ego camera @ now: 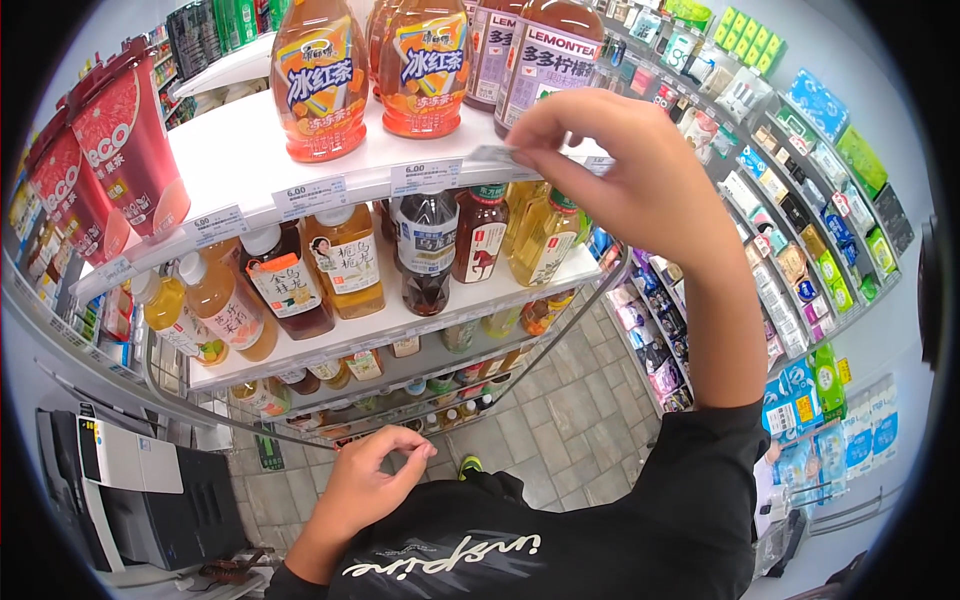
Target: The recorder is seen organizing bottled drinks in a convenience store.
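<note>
My right hand (607, 165) reaches to the front edge of the white upper shelf (232, 139). A small pale label card (491, 154) is pinched between its thumb and fingers, blurred, just above the shelf's label strip. Behind it stand plastic bottles of lemon tea (551, 52) with purple labels. Left of these are iced tea bottles (424, 71) in orange-red. Printed price tags (426, 177) sit along the strip. My left hand (382, 472) hovers low before my chest, thumb and forefinger tips together in a loop, with nothing visible in it.
Red fruit-tea cups (124, 142) stand at the upper shelf's left end. A lower shelf carries tea bottles (345, 259), framed by a curved metal rail (555, 330). Packed goods racks (780, 217) line the right. A grey-and-white machine (142, 487) stands lower left on the tiled floor (555, 420).
</note>
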Demonstrator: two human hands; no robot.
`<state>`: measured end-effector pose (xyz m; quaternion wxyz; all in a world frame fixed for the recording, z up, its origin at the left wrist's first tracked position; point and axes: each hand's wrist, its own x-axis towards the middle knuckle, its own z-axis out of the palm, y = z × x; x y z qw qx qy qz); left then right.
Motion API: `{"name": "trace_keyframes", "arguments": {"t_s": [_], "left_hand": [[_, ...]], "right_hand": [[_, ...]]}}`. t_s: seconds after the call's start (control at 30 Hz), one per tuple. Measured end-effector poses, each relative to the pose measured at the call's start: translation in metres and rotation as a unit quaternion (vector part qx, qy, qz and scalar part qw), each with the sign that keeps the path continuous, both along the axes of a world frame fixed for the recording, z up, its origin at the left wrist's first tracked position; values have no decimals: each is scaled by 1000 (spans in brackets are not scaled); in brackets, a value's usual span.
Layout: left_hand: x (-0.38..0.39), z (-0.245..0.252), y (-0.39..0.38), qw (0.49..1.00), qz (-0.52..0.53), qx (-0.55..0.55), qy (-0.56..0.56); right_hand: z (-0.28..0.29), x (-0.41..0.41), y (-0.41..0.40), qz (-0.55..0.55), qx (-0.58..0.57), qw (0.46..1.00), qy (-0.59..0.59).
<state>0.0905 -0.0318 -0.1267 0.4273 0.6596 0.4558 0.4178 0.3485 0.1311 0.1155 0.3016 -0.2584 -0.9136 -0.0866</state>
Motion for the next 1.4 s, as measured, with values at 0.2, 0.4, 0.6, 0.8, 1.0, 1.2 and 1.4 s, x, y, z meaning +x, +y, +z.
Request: {"name": "trace_keyframes", "arguments": {"t_s": [0.2, 0.4, 0.6, 0.8, 1.0, 1.2, 1.4], "left_hand": [[-8, -4, -5, 1000, 0, -14, 10], [-14, -11, -3, 1000, 2, -27, 7], [-15, -8, 1, 999, 5, -34, 0], [-16, -10, 4, 999, 2, -33, 4], [-15, -8, 6, 1000, -3, -31, -1], [-14, -11, 7, 1000, -6, -24, -1], [-14, -13, 7, 1000, -7, -25, 3]], "right_hand": [[-6, -3, 30, 33, 25, 999, 4], [-5, -2, 33, 44, -31, 999, 5], [-12, 1, 35, 40, -101, 992, 59], [-16, 3, 39, 61, -130, 986, 84], [-16, 0, 35, 45, -101, 991, 75], [-16, 3, 34, 30, -97, 992, 80], [-12, 2, 30, 2, -106, 993, 55]]}}
